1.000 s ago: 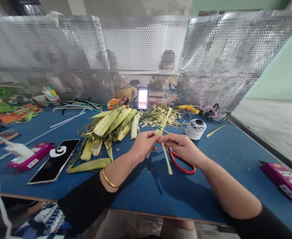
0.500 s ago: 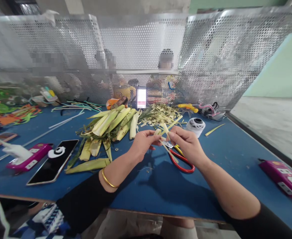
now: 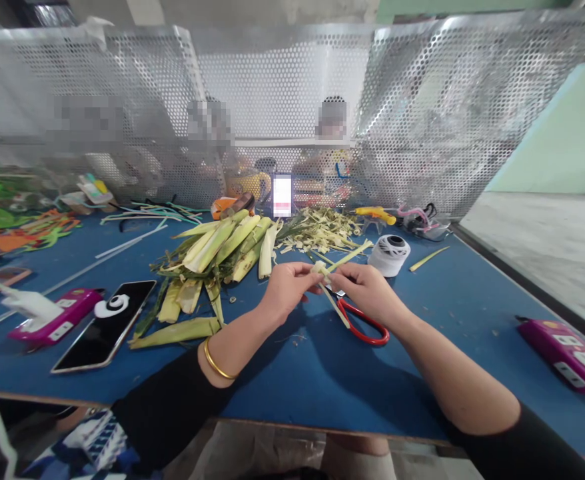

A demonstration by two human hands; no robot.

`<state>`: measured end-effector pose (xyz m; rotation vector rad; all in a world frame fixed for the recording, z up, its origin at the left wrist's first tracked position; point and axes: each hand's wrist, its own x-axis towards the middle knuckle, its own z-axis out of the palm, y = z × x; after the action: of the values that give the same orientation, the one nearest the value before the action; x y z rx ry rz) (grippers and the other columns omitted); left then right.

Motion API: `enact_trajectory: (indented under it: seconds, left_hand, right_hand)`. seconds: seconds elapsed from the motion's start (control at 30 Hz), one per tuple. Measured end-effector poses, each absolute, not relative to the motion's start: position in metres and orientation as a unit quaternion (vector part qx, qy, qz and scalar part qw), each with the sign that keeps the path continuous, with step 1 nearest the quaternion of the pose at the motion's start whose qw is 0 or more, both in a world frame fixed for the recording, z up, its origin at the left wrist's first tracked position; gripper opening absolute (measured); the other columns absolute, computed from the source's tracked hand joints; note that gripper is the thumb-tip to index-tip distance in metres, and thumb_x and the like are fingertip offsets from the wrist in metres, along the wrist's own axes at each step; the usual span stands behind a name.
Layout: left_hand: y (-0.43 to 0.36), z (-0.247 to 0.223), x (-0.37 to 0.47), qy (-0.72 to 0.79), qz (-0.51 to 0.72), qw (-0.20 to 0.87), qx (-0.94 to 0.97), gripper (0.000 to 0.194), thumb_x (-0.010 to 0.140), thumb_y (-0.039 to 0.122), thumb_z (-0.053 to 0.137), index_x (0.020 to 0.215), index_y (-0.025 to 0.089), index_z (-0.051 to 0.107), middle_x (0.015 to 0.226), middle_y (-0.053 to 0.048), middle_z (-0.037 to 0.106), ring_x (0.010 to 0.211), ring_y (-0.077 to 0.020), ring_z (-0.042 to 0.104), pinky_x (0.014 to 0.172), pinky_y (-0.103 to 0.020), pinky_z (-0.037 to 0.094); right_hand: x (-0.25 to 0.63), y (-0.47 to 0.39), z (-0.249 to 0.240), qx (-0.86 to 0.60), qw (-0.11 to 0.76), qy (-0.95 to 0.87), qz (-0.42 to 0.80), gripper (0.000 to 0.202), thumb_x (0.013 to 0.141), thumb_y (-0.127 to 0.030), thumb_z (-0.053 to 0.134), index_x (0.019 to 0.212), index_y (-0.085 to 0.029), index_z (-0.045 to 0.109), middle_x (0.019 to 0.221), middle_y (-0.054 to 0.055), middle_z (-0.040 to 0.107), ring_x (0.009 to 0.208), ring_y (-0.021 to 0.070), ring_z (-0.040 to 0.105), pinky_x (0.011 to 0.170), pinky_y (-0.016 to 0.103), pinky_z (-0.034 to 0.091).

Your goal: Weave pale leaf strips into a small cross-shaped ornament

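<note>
My left hand (image 3: 292,288) pinches pale corn husk strips (image 3: 336,308), which cross one another at the fingertips. Fingers of my right hand (image 3: 365,285) are closed on the same strips from the other side, close against the left fingertips. One strip points up and right past the hands, and another hangs down toward the table. Beneath the right hand lie scissors with red handles (image 3: 372,339); their blades are mostly hidden by the hand. A heap of green-yellow corn husks (image 3: 227,247) rests left of the hands. Behind them spreads a pile of cut husk scraps (image 3: 322,228).
Right of the scraps stands a spool of white thread (image 3: 391,256). A black phone (image 3: 105,327) and a magenta power strip (image 3: 57,317) lie at left, another magenta power strip (image 3: 565,357) at right. A perforated metal screen (image 3: 282,87) borders the blue table's back, with people beyond it.
My right hand has moved slightly down and in toward the left fingertips, covering more of the scissors. The left hand stays nearly in place, still pinching the husk strips.
</note>
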<state>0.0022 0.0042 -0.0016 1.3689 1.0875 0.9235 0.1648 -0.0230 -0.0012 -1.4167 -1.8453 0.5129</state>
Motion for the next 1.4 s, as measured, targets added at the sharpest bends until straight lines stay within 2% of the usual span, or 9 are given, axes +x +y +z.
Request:
enact_trajectory:
  seconds: [0.23, 0.4, 0.57, 0.7, 0.83, 0.9, 1.1, 1.23, 1.4]
  left_hand:
    - [0.001, -0.002, 0.001, 0.436, 0.341, 0.439, 0.707, 0.011, 0.075, 0.019, 0.06, 0.071, 0.018, 0.07, 0.066, -0.001, 0.07, 0.058, -0.0139, 0.064, 0.054, -0.02, 0.044]
    - [0.002, 0.0, -0.002, 0.405, 0.305, 0.429, 0.748, 0.015, 0.074, 0.016, 0.057, 0.069, 0.019, 0.07, 0.063, -0.001, 0.069, 0.058, -0.0142, 0.063, 0.056, -0.021, 0.044]
    - [-0.002, 0.005, -0.003, 0.374, 0.273, 0.47, 0.751, 0.014, 0.075, 0.015, 0.059, 0.07, 0.018, 0.071, 0.062, 0.0, 0.068, 0.054, -0.0116, 0.06, 0.054, -0.021, 0.044]
    - [-0.005, 0.008, -0.003, 0.353, 0.23, 0.535, 0.732, 0.013, 0.074, 0.015, 0.061, 0.07, 0.018, 0.073, 0.065, -0.002, 0.069, 0.054, -0.0104, 0.058, 0.05, -0.019, 0.041]
    - [-0.006, 0.009, -0.005, 0.322, 0.19, 0.607, 0.701, 0.008, 0.073, 0.021, 0.065, 0.071, 0.018, 0.072, 0.068, -0.003, 0.069, 0.053, -0.0097, 0.055, 0.046, -0.019, 0.039]
    - [-0.004, 0.009, -0.006, 0.32, 0.198, 0.62, 0.688, 0.009, 0.071, 0.026, 0.069, 0.07, 0.018, 0.072, 0.069, -0.003, 0.068, 0.052, -0.0089, 0.053, 0.047, -0.02, 0.04]
    - [-0.002, 0.008, -0.006, 0.327, 0.194, 0.645, 0.663, 0.023, 0.067, 0.038, 0.075, 0.065, 0.017, 0.069, 0.063, -0.002, 0.065, 0.052, -0.0085, 0.052, 0.047, -0.02, 0.04]
    - [-0.004, 0.004, -0.003, 0.372, 0.214, 0.613, 0.663, 0.024, 0.067, 0.037, 0.074, 0.059, 0.016, 0.066, 0.055, -0.001, 0.063, 0.047, -0.0079, 0.049, 0.043, -0.019, 0.036]
    - [0.001, 0.005, -0.004, 0.41, 0.254, 0.588, 0.649, 0.023, 0.068, 0.034, 0.072, 0.056, 0.016, 0.064, 0.057, -0.003, 0.064, 0.048, -0.0087, 0.049, 0.041, -0.02, 0.034]
  right_hand:
    - [0.16, -0.029, -0.003, -0.587, 0.397, -0.69, 0.148, 0.029, 0.084, -0.037, 0.053, 0.06, -0.021, 0.05, 0.048, -0.004, 0.049, 0.046, 0.0108, 0.04, 0.046, 0.024, 0.028]
    - [0.157, -0.029, 0.0, -0.58, 0.427, -0.598, 0.351, 0.02, 0.079, -0.04, 0.059, 0.074, -0.023, 0.051, 0.044, -0.007, 0.051, 0.034, 0.0108, 0.044, 0.038, 0.023, 0.033]
    - [0.159, -0.028, 0.007, -0.541, 0.436, -0.539, 0.477, 0.028, 0.069, -0.044, 0.067, 0.065, -0.019, 0.055, 0.039, -0.009, 0.042, 0.03, 0.005, 0.03, 0.032, 0.02, 0.021]
    - [0.163, -0.027, 0.009, -0.53, 0.509, -0.526, 0.428, 0.03, 0.069, -0.043, 0.068, 0.06, -0.019, 0.051, 0.041, -0.008, 0.042, 0.03, 0.0039, 0.03, 0.031, 0.019, 0.019]
    - [0.166, -0.023, 0.011, -0.548, 0.591, -0.474, 0.354, 0.026, 0.077, -0.042, 0.061, 0.07, -0.02, 0.049, 0.063, 0.0, 0.064, 0.037, 0.0073, 0.051, 0.033, 0.019, 0.032]
    - [0.167, -0.022, 0.01, -0.547, 0.604, -0.461, 0.351, 0.025, 0.08, -0.042, 0.058, 0.076, -0.02, 0.047, 0.073, 0.003, 0.069, 0.045, 0.0098, 0.059, 0.037, 0.019, 0.04]
    - [0.16, -0.022, 0.005, -0.512, 0.586, -0.517, 0.357, 0.028, 0.083, -0.048, 0.053, 0.083, -0.022, 0.042, 0.077, 0.003, 0.071, 0.051, 0.012, 0.063, 0.047, 0.024, 0.048]
    - [0.156, -0.024, 0.0, -0.47, 0.57, -0.576, 0.349, 0.024, 0.088, -0.045, 0.048, 0.084, -0.023, 0.039, 0.081, 0.004, 0.07, 0.06, 0.0147, 0.066, 0.056, 0.028, 0.051]
    - [0.171, -0.022, 0.003, -0.489, 0.506, -0.685, 0.191, 0.021, 0.089, -0.038, 0.05, 0.102, -0.022, 0.047, 0.083, 0.004, 0.068, 0.074, 0.0183, 0.066, 0.069, 0.033, 0.049]
